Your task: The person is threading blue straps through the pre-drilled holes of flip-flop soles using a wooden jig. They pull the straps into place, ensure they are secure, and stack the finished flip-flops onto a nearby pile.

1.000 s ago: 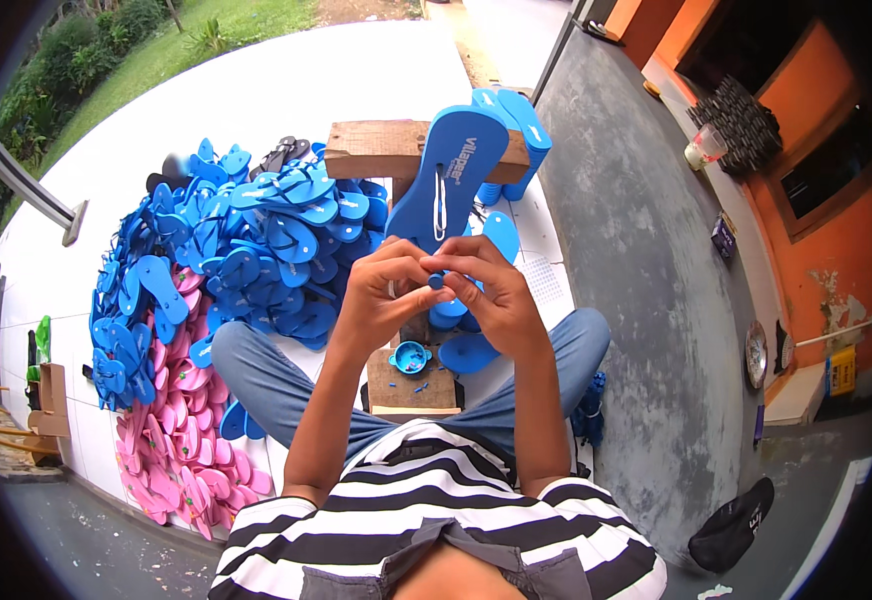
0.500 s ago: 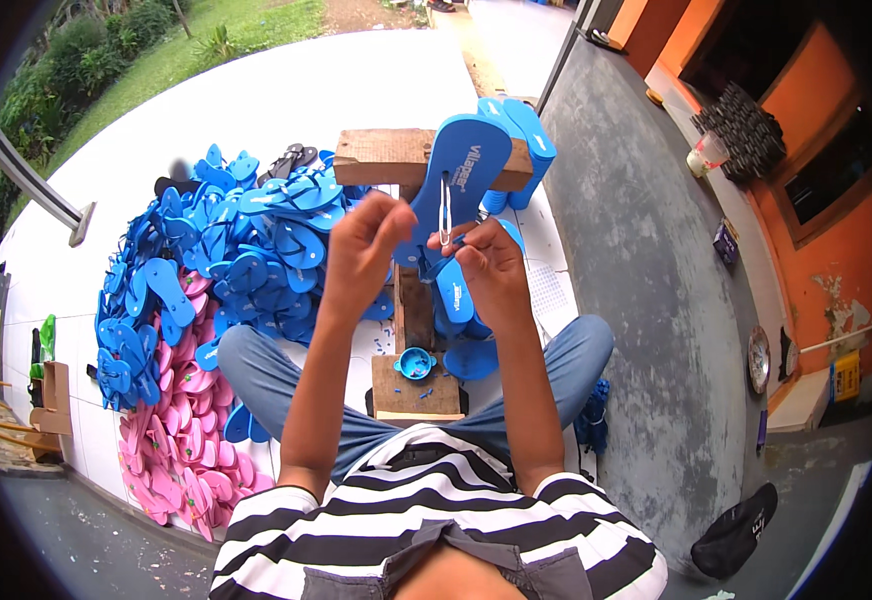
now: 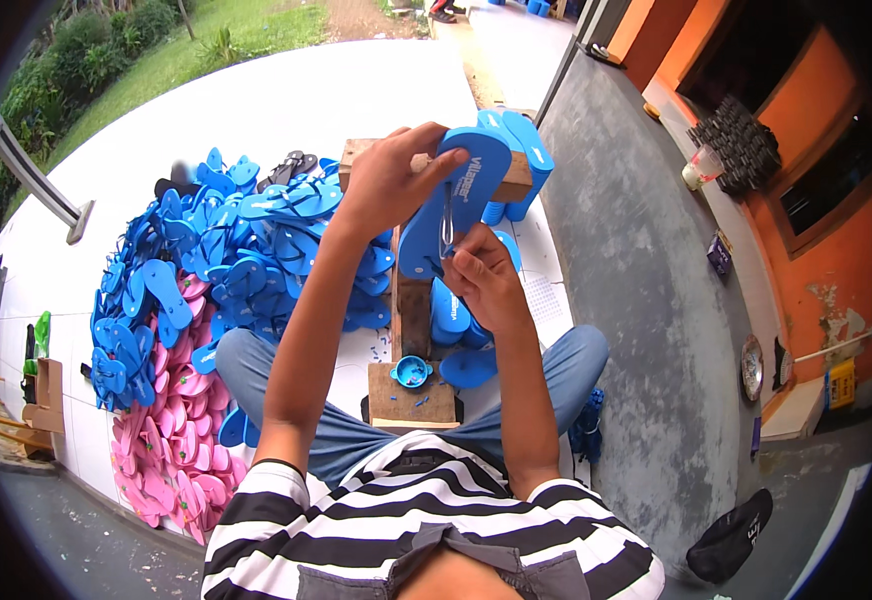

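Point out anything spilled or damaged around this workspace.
Small blue bits lie loose on the wooden board outside the blue bowl, as if spilled. At right, the orange wall has a pale patch where paint seems to have flaked.

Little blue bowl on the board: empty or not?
Not empty: small bits show inside the little blue bowl. Can't tell how deep they lie.
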A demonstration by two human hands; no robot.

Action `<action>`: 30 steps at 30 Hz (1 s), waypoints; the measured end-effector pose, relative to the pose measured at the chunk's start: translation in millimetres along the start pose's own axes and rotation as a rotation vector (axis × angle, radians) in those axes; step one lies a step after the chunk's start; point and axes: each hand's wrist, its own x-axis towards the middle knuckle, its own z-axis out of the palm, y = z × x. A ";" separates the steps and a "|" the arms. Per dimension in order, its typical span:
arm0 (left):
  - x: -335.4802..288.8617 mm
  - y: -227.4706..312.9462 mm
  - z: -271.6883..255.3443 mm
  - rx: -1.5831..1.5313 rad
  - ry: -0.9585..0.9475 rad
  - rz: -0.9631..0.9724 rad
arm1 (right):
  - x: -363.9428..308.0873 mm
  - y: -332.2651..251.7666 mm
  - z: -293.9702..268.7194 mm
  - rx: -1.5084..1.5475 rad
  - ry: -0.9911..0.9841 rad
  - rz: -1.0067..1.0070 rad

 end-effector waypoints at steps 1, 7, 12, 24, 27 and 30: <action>-1.4 -3.2 1.2 -0.002 0.024 0.026 | 1.1 1.2 -0.7 0.012 0.040 0.034; -3.6 1.7 0.4 -0.182 0.057 0.032 | 14.7 8.5 -12.8 0.088 -0.029 -0.004; -43.0 10.8 10.7 -0.390 0.152 0.066 | -2.6 15.6 -1.5 -0.051 0.154 -0.121; -38.7 10.8 30.9 -0.710 0.076 -0.049 | -2.5 37.5 12.9 0.102 0.231 -0.211; -29.3 10.9 30.2 -0.571 0.127 -0.030 | 8.7 37.2 13.4 0.112 0.272 -0.215; -23.3 2.9 33.7 -0.651 0.158 -0.041 | 14.0 39.3 21.6 0.232 0.281 -0.205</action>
